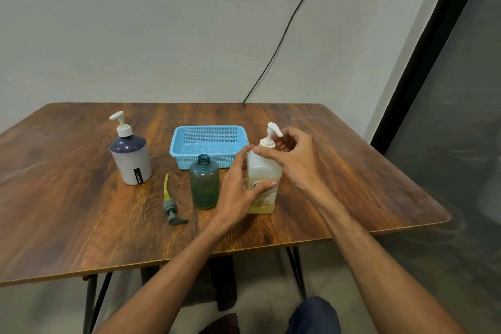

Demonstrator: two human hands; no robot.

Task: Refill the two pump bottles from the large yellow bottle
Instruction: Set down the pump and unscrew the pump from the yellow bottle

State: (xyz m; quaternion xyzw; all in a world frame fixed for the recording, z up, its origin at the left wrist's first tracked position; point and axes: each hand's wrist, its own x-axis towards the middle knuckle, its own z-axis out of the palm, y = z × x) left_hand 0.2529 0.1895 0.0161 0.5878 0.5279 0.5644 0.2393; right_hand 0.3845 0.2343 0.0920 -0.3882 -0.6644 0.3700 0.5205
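Yellow bottle (264,173) stands on the table (352,184) just right of the uncapped green bottle (204,184), our left hand (238,190) gripping its body to steady it while our right hand (292,157) pinches its pump (271,133), apparently to unscrew it.

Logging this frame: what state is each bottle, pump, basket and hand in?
yellow bottle: upright, closed.
left hand: grips yellow bottle's body.
right hand: pinches its pump collar.
teal bottle: upright, neck open.
loose pump: lying on table.
white bottle: upright, closed.
basket: upright, nothing seen inside.
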